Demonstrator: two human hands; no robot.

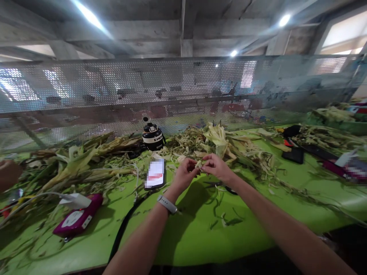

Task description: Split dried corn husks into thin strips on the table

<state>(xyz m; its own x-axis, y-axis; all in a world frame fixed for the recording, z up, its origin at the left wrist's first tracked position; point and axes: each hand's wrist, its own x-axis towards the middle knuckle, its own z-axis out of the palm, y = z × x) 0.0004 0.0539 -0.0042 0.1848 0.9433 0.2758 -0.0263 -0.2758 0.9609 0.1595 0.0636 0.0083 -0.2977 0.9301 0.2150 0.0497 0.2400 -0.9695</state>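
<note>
Above the green table (229, 236), my left hand (186, 172) and my right hand (215, 166) meet at a small pale husk piece (198, 164). The fingertips of both hands are closed on it; its exact shape is too small to tell. A pale band circles my left wrist. Just past my hands lies a heap of dried, pale green husks (219, 139). Scissors (215, 184) lie partly behind my right forearm. Thin green scraps (229, 220) are scattered on the table nearer to me.
A lit phone (155, 173) and a black bottle (153, 138) stand left of centre. A magenta device (78, 217) with cables is at left. Another person's hand (10, 173) shows at the left edge. Perforated metal screen (172, 84) behind.
</note>
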